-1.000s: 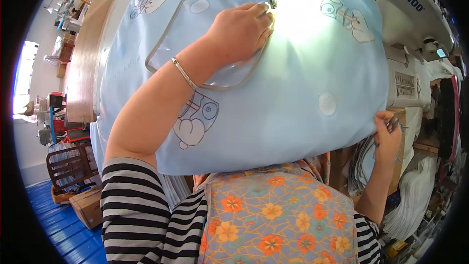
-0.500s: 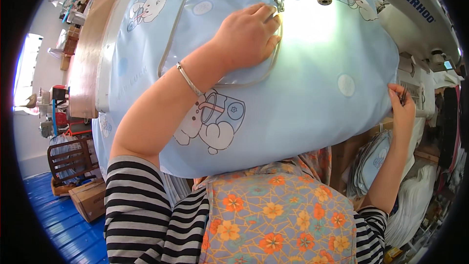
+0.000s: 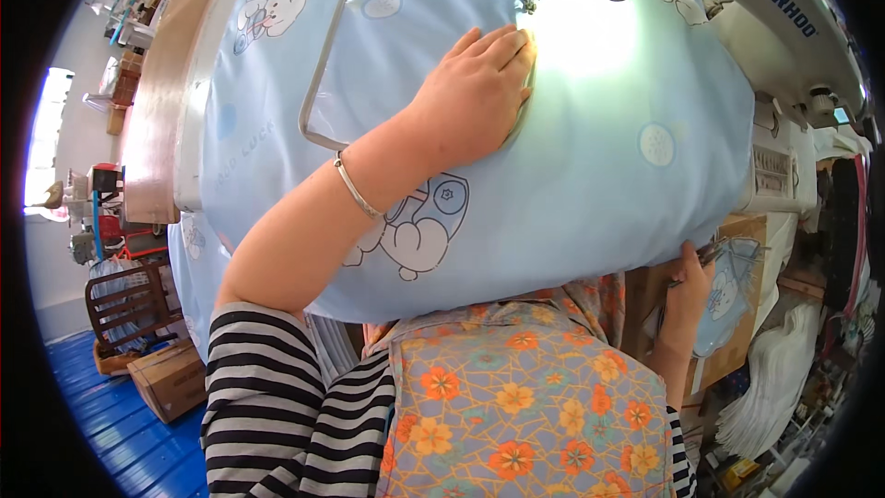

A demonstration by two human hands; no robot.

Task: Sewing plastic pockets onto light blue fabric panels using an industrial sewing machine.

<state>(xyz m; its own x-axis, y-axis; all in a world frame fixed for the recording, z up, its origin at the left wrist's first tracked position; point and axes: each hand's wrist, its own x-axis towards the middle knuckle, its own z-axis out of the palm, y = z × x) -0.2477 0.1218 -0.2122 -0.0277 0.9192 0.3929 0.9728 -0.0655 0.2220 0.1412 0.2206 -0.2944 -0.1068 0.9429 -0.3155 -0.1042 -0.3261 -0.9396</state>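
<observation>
My left hand [image 3: 479, 88] lies flat with fingers stretched forward, pressing the right edge of a clear plastic pocket panel [image 3: 369, 65] with grey binding. The panel rests on a large light blue printed fabric [image 3: 590, 194] with cartoon bears and cups. Just ahead of my fingertips is the needle and presser foot [image 3: 527, 2] of a sewing machine [image 3: 737, 0]. At the fabric's lower right edge, my right hand [image 3: 687, 290] is closed around a small dark metal tool [image 3: 708, 254], its kind unclear. Its thumb is by the fabric edge; some of its fingers are hidden.
A bright lamp glow lights the fabric beside the needle. Below right, a cardboard box [image 3: 728, 369] carries blue printed pieces [image 3: 724, 309], with stacked white material [image 3: 770, 397] beside it. To the left are a wooden tabletop [image 3: 152, 148], a brown chair [image 3: 138, 304] and a carton [image 3: 166, 378].
My left hand has slid slightly toward me with the fabric and its fingers have straightened. My right hand has moved down and left along the fabric's edge, exposing more of the box.
</observation>
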